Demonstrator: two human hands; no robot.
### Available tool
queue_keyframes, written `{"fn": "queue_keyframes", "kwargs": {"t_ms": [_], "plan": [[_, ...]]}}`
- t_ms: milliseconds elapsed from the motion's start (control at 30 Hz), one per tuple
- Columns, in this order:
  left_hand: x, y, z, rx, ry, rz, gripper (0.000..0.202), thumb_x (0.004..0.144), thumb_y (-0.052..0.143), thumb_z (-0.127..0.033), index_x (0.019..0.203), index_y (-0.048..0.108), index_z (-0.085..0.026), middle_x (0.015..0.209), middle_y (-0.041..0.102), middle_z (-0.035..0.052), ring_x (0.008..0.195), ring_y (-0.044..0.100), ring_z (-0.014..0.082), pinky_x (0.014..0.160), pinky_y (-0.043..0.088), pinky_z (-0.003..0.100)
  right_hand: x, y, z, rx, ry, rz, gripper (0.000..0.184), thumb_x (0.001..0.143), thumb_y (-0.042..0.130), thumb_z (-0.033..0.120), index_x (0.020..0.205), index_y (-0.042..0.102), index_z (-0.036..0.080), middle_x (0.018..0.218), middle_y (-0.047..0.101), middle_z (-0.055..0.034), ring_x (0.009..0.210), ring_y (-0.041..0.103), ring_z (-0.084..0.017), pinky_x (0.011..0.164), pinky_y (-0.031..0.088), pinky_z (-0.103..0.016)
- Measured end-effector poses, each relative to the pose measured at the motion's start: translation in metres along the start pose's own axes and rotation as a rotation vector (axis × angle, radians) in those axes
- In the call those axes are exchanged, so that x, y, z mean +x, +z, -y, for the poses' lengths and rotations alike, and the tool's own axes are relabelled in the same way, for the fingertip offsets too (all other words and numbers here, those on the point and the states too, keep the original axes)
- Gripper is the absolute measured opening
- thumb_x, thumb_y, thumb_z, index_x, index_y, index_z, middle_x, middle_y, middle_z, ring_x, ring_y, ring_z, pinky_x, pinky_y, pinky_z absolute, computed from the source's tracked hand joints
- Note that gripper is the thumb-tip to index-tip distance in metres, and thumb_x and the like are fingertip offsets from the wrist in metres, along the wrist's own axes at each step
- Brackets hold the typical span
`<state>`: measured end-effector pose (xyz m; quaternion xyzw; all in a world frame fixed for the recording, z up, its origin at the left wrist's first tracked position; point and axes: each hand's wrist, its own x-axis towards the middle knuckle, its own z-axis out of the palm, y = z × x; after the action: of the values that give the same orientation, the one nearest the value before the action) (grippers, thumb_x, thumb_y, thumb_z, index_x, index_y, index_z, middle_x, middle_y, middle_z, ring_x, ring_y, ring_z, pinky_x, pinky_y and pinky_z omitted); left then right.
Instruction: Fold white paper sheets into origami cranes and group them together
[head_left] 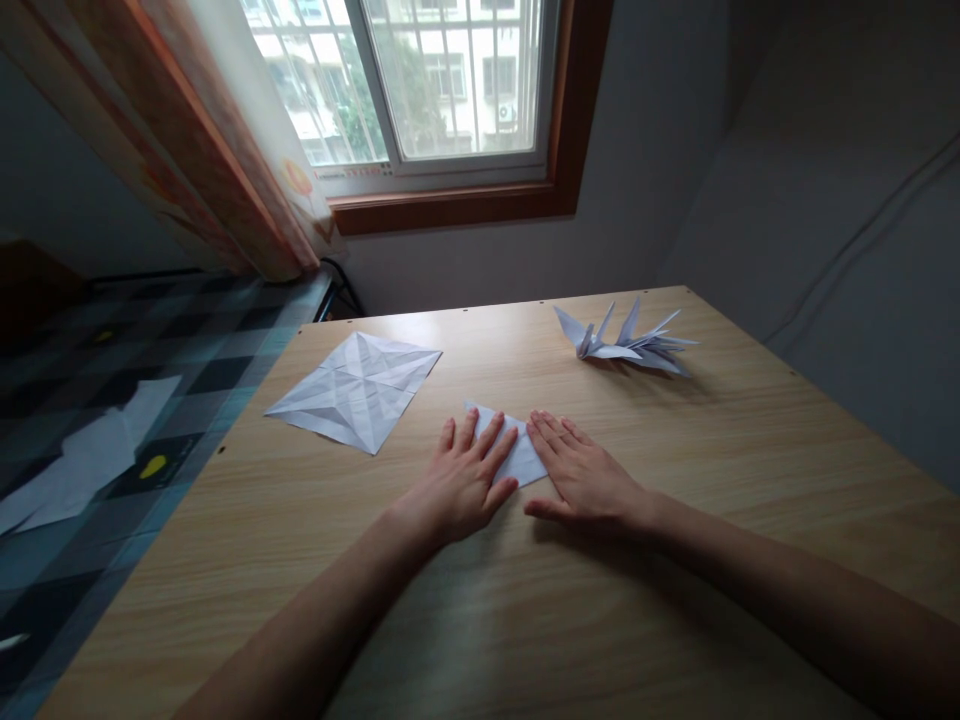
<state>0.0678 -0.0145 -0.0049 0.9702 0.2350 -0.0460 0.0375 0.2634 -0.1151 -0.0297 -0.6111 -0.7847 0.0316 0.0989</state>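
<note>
A small folded piece of white paper (525,465) lies flat on the wooden table, between and partly under my hands. My left hand (474,480) rests on its left side with the fingers spread. On its right edge lie the fingertips of my right hand (581,468), stretched out flat with the thumb apart. The hands hide much of the paper's outline. Farther left, an unfolded, creased square sheet of paper (356,390) lies flat. Several folded paper cranes (630,345) sit bunched together at the back right of the table.
The light wooden table (712,450) ends at the back below a barred window (457,85). To the left is a bed with a checked cover (217,355), where loose white paper (97,455) lies. An orange-patterned curtain (202,130) hangs at the back left.
</note>
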Motion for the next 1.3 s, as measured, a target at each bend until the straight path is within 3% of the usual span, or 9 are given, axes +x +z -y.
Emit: {"fn": "queue_keyframes", "kwargs": {"t_ms": [300,600,767,900,967,1067,1200,1300], "plan": [[0.002,0.002,0.004,0.025,-0.038,-0.026,0.072,0.094,0.033,-0.058,0.152,0.024,-0.016,0.158,0.02,0.0196,0.147,0.013,0.0377,0.115,0.015,0.057,-0.038,-0.006,-0.023,-0.041,0.009,0.025,0.094,0.089,0.036,0.072,0.148,0.029,-0.001,0.153,0.027,-0.0263,0.145,0.022,-0.033,0.117,0.023,-0.051],[0.001,-0.003,0.002,0.038,-0.048,-0.023,0.073,0.093,0.035,-0.061,0.151,0.027,-0.016,0.157,0.021,0.0231,0.146,0.015,0.0408,0.113,0.017,0.059,-0.066,-0.005,-0.032,-0.015,0.071,-0.016,0.083,0.091,0.045,0.061,0.148,0.032,0.003,0.153,0.029,-0.0243,0.145,0.022,-0.032,0.117,0.025,-0.053],[0.002,-0.003,0.002,0.04,-0.032,-0.025,0.073,0.093,0.035,-0.061,0.151,0.026,-0.017,0.157,0.022,0.0226,0.146,0.015,0.0399,0.113,0.016,0.059,-0.037,-0.016,-0.03,0.172,0.206,-0.166,0.055,0.089,0.056,0.044,0.133,0.054,0.009,0.139,0.052,-0.0219,0.13,0.047,-0.034,0.108,0.038,-0.053],[0.004,-0.001,0.004,0.014,0.001,-0.055,0.074,0.093,0.035,-0.062,0.151,0.027,-0.017,0.157,0.021,0.0226,0.146,0.016,0.0395,0.113,0.016,0.06,0.004,-0.023,-0.027,0.436,0.243,-0.248,0.056,0.078,0.071,0.035,0.128,0.058,0.013,0.121,0.065,-0.0172,0.108,0.063,-0.03,0.094,0.05,-0.046],[0.005,-0.001,0.005,-0.004,0.012,-0.072,0.074,0.092,0.035,-0.064,0.15,0.027,-0.018,0.157,0.022,0.022,0.146,0.016,0.0386,0.114,0.015,0.06,0.023,-0.022,-0.025,0.561,0.278,-0.217,0.06,0.074,0.073,0.03,0.13,0.057,0.013,0.119,0.066,-0.0163,0.098,0.067,-0.027,0.087,0.054,-0.04],[0.006,-0.001,0.006,-0.028,0.013,-0.076,0.077,0.091,0.037,-0.066,0.15,0.028,-0.017,0.157,0.023,0.0209,0.146,0.017,0.0378,0.114,0.015,0.06,0.043,-0.022,-0.024,0.588,0.299,-0.139,0.06,0.07,0.07,0.018,0.128,0.059,0.013,0.119,0.067,-0.0152,0.099,0.067,-0.026,0.087,0.054,-0.038],[0.008,0.0,0.006,-0.043,-0.014,-0.086,0.081,0.089,0.039,-0.068,0.15,0.028,-0.016,0.158,0.022,0.0194,0.146,0.017,0.0376,0.115,0.015,0.058,0.054,-0.026,-0.029,0.579,0.342,-0.068,0.07,0.062,0.069,0.01,0.131,0.057,0.011,0.117,0.067,-0.0144,0.101,0.065,-0.026,0.089,0.052,-0.035],[0.01,0.003,0.006,-0.05,-0.048,-0.161,0.08,0.088,0.044,-0.067,0.149,0.029,-0.017,0.157,0.025,0.0176,0.146,0.019,0.0365,0.115,0.018,0.057,0.055,-0.03,-0.034,0.703,0.388,-0.012,0.074,0.059,0.071,0.011,0.131,0.055,0.007,0.109,0.069,-0.014,0.094,0.066,-0.025,0.081,0.054,-0.033]]}}
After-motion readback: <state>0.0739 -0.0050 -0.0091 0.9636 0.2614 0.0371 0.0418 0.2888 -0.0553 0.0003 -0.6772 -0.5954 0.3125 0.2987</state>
